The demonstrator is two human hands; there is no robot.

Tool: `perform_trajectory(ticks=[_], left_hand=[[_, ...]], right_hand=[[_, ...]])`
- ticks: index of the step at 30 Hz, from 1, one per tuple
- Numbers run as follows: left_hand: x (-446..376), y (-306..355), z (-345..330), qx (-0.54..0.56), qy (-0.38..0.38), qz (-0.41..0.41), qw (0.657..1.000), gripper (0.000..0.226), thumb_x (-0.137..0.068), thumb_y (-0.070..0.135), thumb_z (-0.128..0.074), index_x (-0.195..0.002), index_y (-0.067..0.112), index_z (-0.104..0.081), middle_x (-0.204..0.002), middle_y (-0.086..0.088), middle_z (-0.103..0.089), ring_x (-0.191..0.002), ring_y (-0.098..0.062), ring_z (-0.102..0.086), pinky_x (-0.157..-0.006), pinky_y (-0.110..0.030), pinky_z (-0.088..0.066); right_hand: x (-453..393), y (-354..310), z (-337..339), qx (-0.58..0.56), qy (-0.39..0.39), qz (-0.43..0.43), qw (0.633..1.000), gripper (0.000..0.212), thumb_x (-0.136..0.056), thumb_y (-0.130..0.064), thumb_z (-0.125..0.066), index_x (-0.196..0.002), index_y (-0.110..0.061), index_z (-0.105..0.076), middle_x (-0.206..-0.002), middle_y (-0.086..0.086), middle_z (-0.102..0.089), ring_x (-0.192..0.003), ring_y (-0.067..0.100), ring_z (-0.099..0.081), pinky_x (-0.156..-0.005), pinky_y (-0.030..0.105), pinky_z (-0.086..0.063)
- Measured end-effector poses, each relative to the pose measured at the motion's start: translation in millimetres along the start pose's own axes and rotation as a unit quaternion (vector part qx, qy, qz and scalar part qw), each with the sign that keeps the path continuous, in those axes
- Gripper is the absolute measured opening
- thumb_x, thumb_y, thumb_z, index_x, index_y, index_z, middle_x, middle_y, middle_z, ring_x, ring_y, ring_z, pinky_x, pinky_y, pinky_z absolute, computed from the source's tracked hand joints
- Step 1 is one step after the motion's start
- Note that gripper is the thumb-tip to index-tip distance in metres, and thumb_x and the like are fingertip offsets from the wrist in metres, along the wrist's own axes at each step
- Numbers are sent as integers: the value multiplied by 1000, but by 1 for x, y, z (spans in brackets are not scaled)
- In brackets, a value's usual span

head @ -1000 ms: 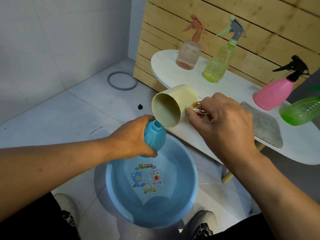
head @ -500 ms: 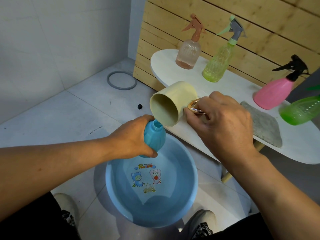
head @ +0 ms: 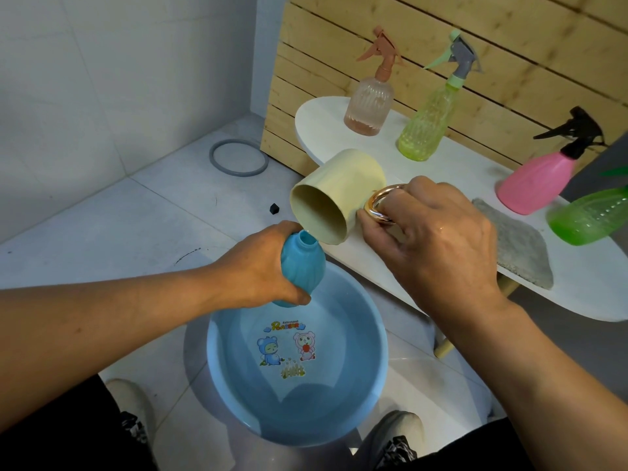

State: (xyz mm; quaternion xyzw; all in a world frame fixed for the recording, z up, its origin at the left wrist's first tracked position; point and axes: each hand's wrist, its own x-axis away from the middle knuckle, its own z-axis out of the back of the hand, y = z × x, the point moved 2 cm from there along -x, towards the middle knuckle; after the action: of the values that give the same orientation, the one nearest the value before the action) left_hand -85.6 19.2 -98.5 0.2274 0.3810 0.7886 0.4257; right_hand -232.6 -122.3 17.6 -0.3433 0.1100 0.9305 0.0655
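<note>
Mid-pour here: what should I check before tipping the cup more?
1. Left hand grips the blue bottle, mouth up: ok.
2. Right hand pinches the gold ring handle of the cup: ok.
3. Cup lip sits over the bottle mouth: ok.
4. Basin lies under the bottle to catch spills: ok.
5. Bottle fill level: cannot tell, the bottle wall is opaque.
</note>
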Motion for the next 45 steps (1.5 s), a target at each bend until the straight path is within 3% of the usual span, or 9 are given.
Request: perform_trajectory(ticks=[10, 14, 19, 25, 27, 35, 38, 41, 45], left_hand=[[-3, 0, 4, 47, 20, -4, 999, 88, -57, 39, -98, -129, 40, -47, -118, 16, -58, -106, -7, -60, -76, -25, -57], [-3, 2, 5, 49, 27, -3, 998, 87, -57, 37, -98, -126, 40, -45, -117, 18, -55, -103, -5, -60, -73, -22, -55], [0, 0, 4, 47, 36, 10, 998, 91, -57, 37, -98, -127, 41, -41, -120, 21, -46, -104, -2, -55, -73, -17, -49], [-3, 0, 5, 47, 53, 25, 997, 90, -55, 41, -98, -126, 41, -44, -123, 14, -47, -103, -1, -54, -73, -15, -45], [-6, 0, 5, 54, 58, 32, 996, 90, -56, 40, -97, -127, 40, -44, -122, 14, -49, -102, -1, -55, -73, -16, -45], [-16, -10, 2, 72, 43, 60, 995, 88, -57, 34, -98, -128, 38, -47, -114, 20, -59, -101, 1, -60, -77, -19, -54], [-20, -17, -3, 72, 43, 71, 994, 87, -56, 33, -99, -126, 37, -48, -114, 18, -60, -102, -1, -61, -80, -22, -55], [-23, -22, -6, 80, 41, 80, 993, 85, -56, 30, -100, -125, 37, -50, -113, 17, -62, -103, 0, -62, -82, -25, -55], [-22, -25, -8, 88, 46, 87, 991, 84, -55, 30, -101, -123, 39, -52, -112, 18, -62, -104, -2, -62, -82, -29, -57]], right_hand=[[-2, -5, 5, 17, 58, 66, 996, 36, -102, -37, -58, -76, -13, -63, -72, 7, -52, -62, 27, -44, -58, 33, -23], [-1, 3, -3, -113, -23, -129, 985, 35, -95, -46, -62, -74, -18, -62, -71, -4, -53, -65, 19, -47, -56, 33, -28], [-3, 31, -27, -346, -115, -400, 841, 44, -93, -49, -66, -74, -10, -63, -54, -16, -45, -50, 5, -35, -47, 21, -30], [18, 54, -101, -386, -304, -538, 686, 39, -101, -42, -52, -70, -19, -61, -64, -2, -46, -53, 14, -29, -47, 25, -25], [34, 53, -129, -378, -357, -540, 662, 31, -101, -32, -51, -79, -14, -64, -71, 4, -47, -55, 14, -30, -49, 26, -25], [135, 36, -242, -239, -511, -420, 710, 36, -98, -34, -57, -70, -12, -57, -72, 6, -53, -61, 21, -47, -57, 29, -37], [162, 30, -264, -146, -529, -357, 756, 40, -102, -46, -46, -89, -14, -66, -90, 8, -64, -84, 29, -61, -71, 32, -44], [175, 24, -275, -71, -549, -274, 786, 31, -104, -38, -45, -120, -22, -67, -116, 7, -69, -108, 31, -67, -82, 35, -51], [189, 14, -284, -15, -552, -186, 813, 23, -102, -23, -55, -123, -21, -64, -121, 3, -68, -111, 25, -68, -86, 34, -54]])
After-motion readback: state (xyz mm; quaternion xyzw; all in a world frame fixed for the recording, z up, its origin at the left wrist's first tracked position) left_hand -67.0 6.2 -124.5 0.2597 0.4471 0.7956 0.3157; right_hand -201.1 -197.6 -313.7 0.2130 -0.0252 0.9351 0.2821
